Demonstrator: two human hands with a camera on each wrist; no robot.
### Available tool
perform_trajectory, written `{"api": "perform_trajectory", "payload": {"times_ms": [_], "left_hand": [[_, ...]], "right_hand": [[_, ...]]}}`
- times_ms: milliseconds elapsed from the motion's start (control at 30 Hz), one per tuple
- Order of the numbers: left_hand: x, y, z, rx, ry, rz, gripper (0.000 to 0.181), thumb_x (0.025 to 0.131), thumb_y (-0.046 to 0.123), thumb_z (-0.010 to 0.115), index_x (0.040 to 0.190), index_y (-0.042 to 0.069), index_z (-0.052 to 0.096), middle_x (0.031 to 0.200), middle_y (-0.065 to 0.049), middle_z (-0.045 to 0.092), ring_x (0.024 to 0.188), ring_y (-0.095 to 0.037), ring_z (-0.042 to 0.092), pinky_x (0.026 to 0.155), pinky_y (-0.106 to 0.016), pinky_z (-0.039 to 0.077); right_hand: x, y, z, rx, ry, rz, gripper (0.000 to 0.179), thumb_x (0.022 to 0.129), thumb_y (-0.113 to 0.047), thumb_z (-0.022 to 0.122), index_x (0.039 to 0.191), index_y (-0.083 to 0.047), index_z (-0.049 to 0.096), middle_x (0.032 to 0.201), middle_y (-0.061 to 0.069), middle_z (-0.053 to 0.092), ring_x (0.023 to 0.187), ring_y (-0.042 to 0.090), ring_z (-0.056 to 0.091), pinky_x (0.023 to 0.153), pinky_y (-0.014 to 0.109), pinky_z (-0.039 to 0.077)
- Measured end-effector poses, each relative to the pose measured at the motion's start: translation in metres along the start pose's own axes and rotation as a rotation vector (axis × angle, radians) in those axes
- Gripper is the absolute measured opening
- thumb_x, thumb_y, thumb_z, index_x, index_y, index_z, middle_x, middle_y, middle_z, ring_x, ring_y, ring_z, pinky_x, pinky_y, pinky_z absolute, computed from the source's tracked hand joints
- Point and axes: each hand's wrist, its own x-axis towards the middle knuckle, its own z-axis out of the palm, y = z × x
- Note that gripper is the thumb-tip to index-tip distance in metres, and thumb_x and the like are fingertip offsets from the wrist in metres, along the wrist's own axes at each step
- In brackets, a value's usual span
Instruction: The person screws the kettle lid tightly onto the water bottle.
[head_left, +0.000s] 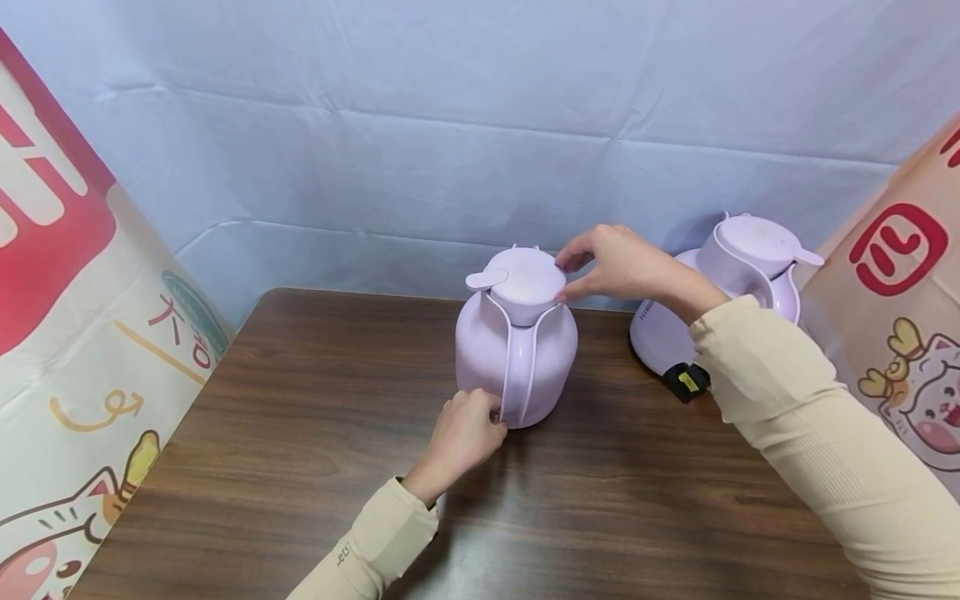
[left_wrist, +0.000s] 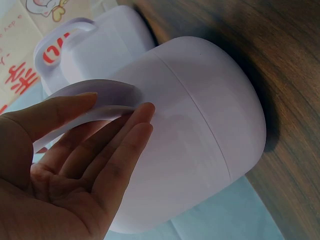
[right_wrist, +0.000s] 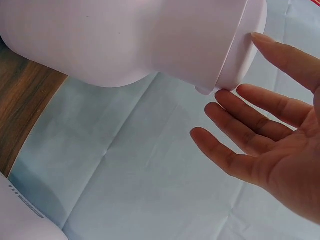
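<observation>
A lilac thermos jug (head_left: 480,350) stands upright on the wooden table, its handle toward me. My left hand (head_left: 465,433) is at the lower part of that handle; in the left wrist view the thumb lies on the handle (left_wrist: 107,95) and the fingers pass to its other side, tips near the body. On the round lid (head_left: 528,279), the thumb and fingertips of my right hand (head_left: 622,267) touch the right side of the rim. Those fingers are spread and only slightly bent in the right wrist view. The spout is hidden.
A second lilac jug (head_left: 660,337) stands at the back right, partly behind my right forearm. A black object with a yellow mark (head_left: 686,382) lies by its base. Pale blue cloth (head_left: 390,167) hangs behind the brown table (head_left: 315,400), with printed sheets at both sides.
</observation>
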Motion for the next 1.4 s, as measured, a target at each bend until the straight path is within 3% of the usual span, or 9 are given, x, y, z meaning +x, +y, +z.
{"api": "perform_trajectory", "payload": {"times_ms": [467, 733, 1067, 1400], "left_hand": [[0.0, -0.001, 0.0, 0.004, -0.008, 0.0, 0.033, 0.066, 0.004, 0.064, 0.049, 0.014, 0.038, 0.048, 0.006, 0.029, 0.047, -0.015, 0.034, 0.043, -0.028, 0.031], [0.001, -0.001, 0.0, 0.004, -0.012, 0.003, 0.034, 0.066, 0.004, 0.064, 0.048, 0.016, 0.037, 0.048, 0.008, 0.028, 0.047, -0.014, 0.033, 0.043, -0.027, 0.031], [0.0, 0.001, -0.001, -0.007, -0.011, 0.004, 0.032, 0.065, 0.003, 0.063, 0.049, 0.014, 0.039, 0.048, 0.006, 0.031, 0.048, -0.016, 0.035, 0.044, -0.029, 0.033], [-0.001, 0.002, -0.002, -0.011, -0.018, -0.007, 0.032, 0.066, 0.004, 0.063, 0.048, 0.015, 0.04, 0.047, 0.006, 0.032, 0.048, -0.016, 0.037, 0.045, -0.029, 0.034]], "right_hand": [[0.008, 0.004, -0.008, 0.013, -0.149, -0.024, 0.061, 0.073, -0.02, 0.075, 0.126, -0.002, 0.051, 0.126, 0.016, 0.052, 0.122, 0.033, 0.041, 0.098, 0.048, 0.03], [0.015, 0.008, -0.009, 0.046, -0.215, -0.059, 0.068, 0.073, -0.02, 0.075, 0.132, -0.001, 0.046, 0.132, 0.016, 0.046, 0.126, 0.033, 0.035, 0.101, 0.048, 0.026], [0.017, 0.01, -0.009, 0.092, -0.223, -0.07, 0.069, 0.071, -0.017, 0.077, 0.13, 0.002, 0.047, 0.13, 0.017, 0.048, 0.125, 0.031, 0.037, 0.101, 0.045, 0.026], [0.014, 0.011, -0.007, 0.108, -0.179, -0.05, 0.065, 0.071, -0.017, 0.077, 0.126, 0.002, 0.051, 0.123, 0.017, 0.054, 0.121, 0.031, 0.042, 0.1, 0.046, 0.028]]}}
